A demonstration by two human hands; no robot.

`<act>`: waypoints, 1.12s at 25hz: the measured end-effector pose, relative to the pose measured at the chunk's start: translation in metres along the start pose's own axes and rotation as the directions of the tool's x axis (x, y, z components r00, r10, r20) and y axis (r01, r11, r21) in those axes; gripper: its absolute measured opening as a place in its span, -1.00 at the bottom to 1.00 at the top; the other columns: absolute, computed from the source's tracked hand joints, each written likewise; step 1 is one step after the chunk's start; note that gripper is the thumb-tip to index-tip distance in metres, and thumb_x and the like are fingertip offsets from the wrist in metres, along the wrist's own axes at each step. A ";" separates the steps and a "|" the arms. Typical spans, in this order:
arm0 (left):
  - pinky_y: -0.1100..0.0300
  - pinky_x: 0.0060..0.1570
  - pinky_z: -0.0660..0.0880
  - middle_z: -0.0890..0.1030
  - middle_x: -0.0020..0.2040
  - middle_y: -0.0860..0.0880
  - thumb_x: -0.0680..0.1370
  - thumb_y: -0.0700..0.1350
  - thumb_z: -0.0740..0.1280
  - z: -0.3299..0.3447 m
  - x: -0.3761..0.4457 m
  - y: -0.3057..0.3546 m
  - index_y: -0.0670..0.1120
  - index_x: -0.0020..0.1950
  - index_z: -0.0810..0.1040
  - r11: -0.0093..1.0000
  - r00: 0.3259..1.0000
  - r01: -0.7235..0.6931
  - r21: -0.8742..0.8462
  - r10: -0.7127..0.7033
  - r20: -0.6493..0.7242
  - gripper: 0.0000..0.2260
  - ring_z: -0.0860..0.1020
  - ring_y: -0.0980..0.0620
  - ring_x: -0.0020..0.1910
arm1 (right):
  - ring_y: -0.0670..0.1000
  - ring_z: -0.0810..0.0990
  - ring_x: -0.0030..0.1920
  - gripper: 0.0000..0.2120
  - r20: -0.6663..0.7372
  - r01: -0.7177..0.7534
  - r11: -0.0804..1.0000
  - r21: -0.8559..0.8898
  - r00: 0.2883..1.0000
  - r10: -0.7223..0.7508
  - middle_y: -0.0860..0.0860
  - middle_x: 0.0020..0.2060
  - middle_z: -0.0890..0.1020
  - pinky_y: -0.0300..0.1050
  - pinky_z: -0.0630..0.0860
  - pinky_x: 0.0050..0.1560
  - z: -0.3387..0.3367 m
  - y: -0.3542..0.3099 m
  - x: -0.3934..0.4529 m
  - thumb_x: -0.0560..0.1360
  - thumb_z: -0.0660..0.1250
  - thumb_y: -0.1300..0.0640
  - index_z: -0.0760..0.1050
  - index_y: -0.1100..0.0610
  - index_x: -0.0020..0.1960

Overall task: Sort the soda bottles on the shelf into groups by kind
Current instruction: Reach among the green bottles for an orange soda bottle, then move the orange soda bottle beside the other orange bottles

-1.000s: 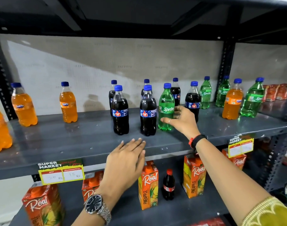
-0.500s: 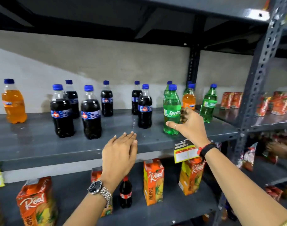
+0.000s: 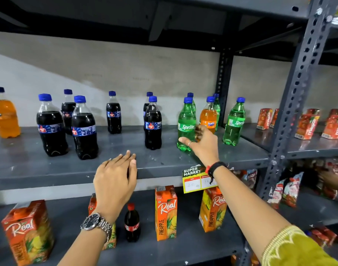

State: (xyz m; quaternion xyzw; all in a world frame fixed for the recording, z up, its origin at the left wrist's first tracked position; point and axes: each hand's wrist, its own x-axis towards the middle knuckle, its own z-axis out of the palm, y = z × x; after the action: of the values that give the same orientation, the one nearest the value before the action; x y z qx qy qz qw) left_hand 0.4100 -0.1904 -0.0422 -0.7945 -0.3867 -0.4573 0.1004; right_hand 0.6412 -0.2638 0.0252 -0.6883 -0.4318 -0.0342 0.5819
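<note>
On the grey shelf [image 3: 164, 164] a green Sprite bottle [image 3: 186, 120] stands upright, and my right hand [image 3: 203, 144] grips its lower right side, thumb in front and fingers curled behind. Just left of it stands a dark cola bottle [image 3: 153, 127] with another hidden behind. More cola bottles stand at the left [image 3: 51, 129], [image 3: 84, 131] and further back [image 3: 113, 116]. Orange Fanta bottles stand at the far left [image 3: 5, 118] and behind my right hand [image 3: 208, 118]. Another Sprite bottle [image 3: 234, 125] is to the right. My left hand [image 3: 115, 181] lies flat on the shelf's front edge, holding nothing.
A yellow price tag [image 3: 195, 181] hangs from the shelf edge by my right wrist. The lower shelf holds orange juice cartons [image 3: 165, 212] and a small red-capped cola bottle [image 3: 132, 223]. A perforated steel post [image 3: 296, 89] stands at the right, with red packs [image 3: 306, 125] beyond.
My right hand has carried the Sprite bottle rightwards, away from the cola bottles and towards the other green bottles. The view has panned right. My left hand stays on the shelf edge.
</note>
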 end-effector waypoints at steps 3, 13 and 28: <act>0.10 0.15 0.42 0.64 0.14 -0.02 0.57 -0.02 0.08 0.001 -0.001 0.001 -0.07 0.09 0.64 1.000 1.000 0.008 0.011 -0.007 -0.022 -0.65 0.58 0.03 0.15 | -0.08 0.53 -0.01 -0.47 -0.148 0.113 0.993 -0.040 0.982 -0.118 -0.02 0.02 0.58 -0.25 0.46 -0.07 -0.005 0.002 -0.008 0.31 0.48 -0.09 0.45 0.11 0.17; 0.11 0.20 0.40 0.64 0.14 0.01 0.57 -0.01 0.08 0.002 -0.002 -0.001 -0.06 0.11 0.63 1.000 1.000 -0.011 0.014 0.011 -0.018 -0.65 0.58 0.04 0.15 | 0.13 0.59 0.09 -0.45 -0.055 -0.196 0.979 -0.051 0.980 0.193 0.15 0.10 0.62 -0.13 0.45 0.08 -0.031 0.023 0.041 0.26 0.55 0.10 0.44 0.20 0.17; 0.12 0.21 0.39 0.64 0.13 0.07 0.52 0.11 0.05 -0.113 -0.003 -0.155 0.03 0.12 0.62 0.995 0.994 -0.062 -0.078 0.068 0.088 -0.59 0.47 0.19 0.21 | -0.16 0.67 -0.20 -0.52 0.157 -0.017 0.965 0.260 0.987 -0.025 -0.02 -0.11 0.70 -0.20 0.59 -0.11 0.090 -0.148 -0.076 0.15 0.61 0.14 0.53 0.11 0.03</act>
State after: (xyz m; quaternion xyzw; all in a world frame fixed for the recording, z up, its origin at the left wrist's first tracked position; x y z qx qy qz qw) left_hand 0.2266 -0.1448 -0.0115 -0.8299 -0.3474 -0.4312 0.0677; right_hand 0.4590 -0.2383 0.0691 -0.6054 -0.4791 0.0770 0.6309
